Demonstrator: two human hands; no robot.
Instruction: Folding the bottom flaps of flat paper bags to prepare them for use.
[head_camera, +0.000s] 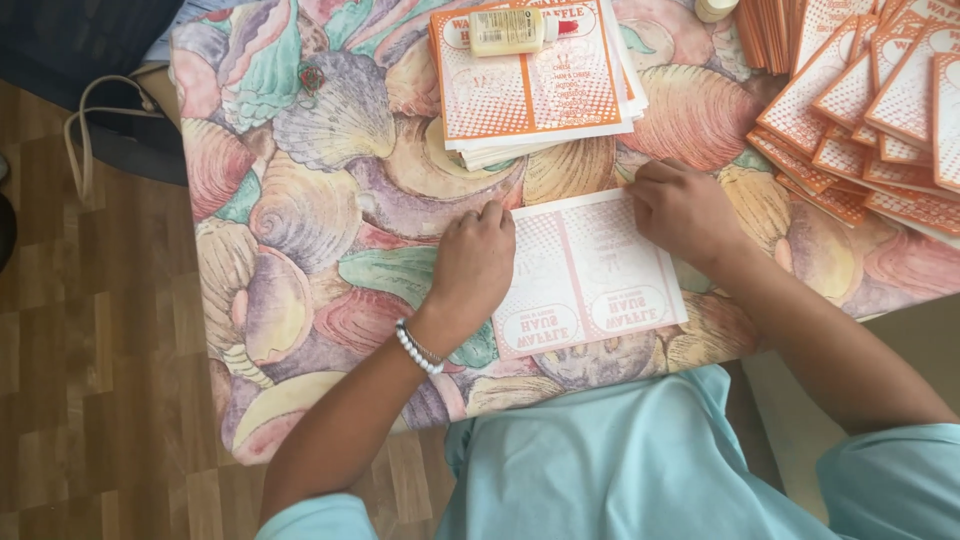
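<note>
Face-down, the pale orange-printed sheet (585, 275) lies flat under both hands.

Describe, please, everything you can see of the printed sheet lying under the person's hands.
The printed sheet is a flat, pale rectangle, apparently paper, with faded orange dotted panels and two oval label shapes at its near edge. It lies near the front edge of the shell-patterned tablecloth. The left hand presses its left edge; the right hand rests on its upper right corner.
</note>
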